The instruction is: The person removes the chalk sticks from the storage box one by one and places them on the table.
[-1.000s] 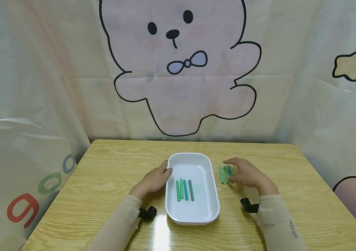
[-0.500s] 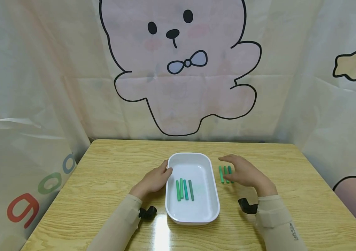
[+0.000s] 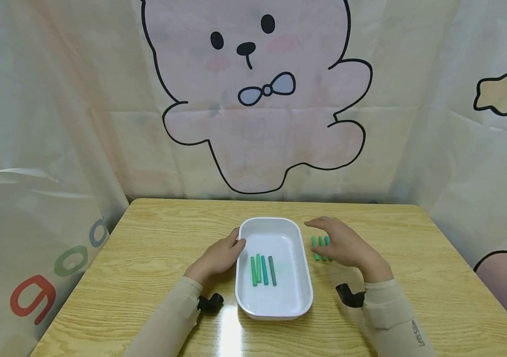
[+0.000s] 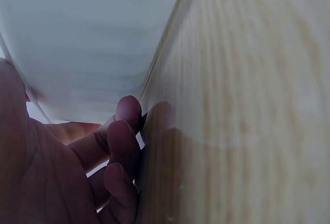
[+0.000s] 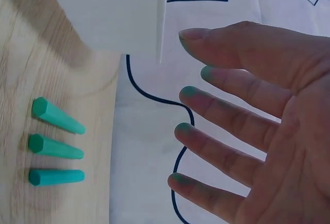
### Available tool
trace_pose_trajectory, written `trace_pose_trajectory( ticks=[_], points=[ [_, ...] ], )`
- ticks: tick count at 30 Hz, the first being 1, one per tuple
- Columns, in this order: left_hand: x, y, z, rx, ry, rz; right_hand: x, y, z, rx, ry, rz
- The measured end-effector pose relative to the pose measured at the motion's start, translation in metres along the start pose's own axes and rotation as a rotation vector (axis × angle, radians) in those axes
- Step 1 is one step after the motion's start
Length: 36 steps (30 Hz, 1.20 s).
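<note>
My left hand [image 3: 219, 254] holds the left side of a white plastic tray [image 3: 297, 297]. Its thumb lies over the rim, and in the left wrist view the curled fingers [image 4: 124, 139] sit low against the outer wall. Several green chalk sticks [image 3: 258, 268] lie side by side inside. To the right of the tray, three more chalk sticks [image 5: 55, 145] in green and teal rest on the table, partly covered by my right hand [image 3: 349, 246] in the head view. That hand hovers above them, fingers spread and holding nothing; green dust marks its fingertips [image 5: 189, 92].
A light wood-grain table [image 3: 168, 223] carries everything. Behind it hangs a printed curtain [image 3: 253, 144] with a cartoon bear. Black wrist cameras [image 3: 211, 303] stick out from both beige sleeves [image 3: 164, 317]. A faint green smudge marks the tray floor.
My right hand has drifted left toward the tray, passing over the three chalk sticks, its thumb and fingers spreading apart a little more. The left hand and tray stay where they were.
</note>
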<state>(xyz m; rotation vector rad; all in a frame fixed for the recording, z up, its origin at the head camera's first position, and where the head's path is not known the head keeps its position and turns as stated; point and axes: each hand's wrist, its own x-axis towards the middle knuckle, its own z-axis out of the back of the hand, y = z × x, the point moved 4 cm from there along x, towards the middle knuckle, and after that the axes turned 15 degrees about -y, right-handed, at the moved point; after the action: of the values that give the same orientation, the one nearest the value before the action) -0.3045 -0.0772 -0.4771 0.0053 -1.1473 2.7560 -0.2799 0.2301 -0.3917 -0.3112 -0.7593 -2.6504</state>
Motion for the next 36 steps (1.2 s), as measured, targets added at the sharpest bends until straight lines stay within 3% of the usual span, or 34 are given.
trace_pose_trajectory(
  ticks=[15, 36],
  points=[
    [-0.001, -0.003, 0.002, 0.0, -0.007, 0.003, 0.002, 0.025, -0.013, 0.029, -0.02, 0.105],
    [-0.001, -0.003, 0.002, -0.001, -0.008, 0.013, 0.001, 0.055, -0.047, -0.038, 0.072, 0.204]
  ],
)
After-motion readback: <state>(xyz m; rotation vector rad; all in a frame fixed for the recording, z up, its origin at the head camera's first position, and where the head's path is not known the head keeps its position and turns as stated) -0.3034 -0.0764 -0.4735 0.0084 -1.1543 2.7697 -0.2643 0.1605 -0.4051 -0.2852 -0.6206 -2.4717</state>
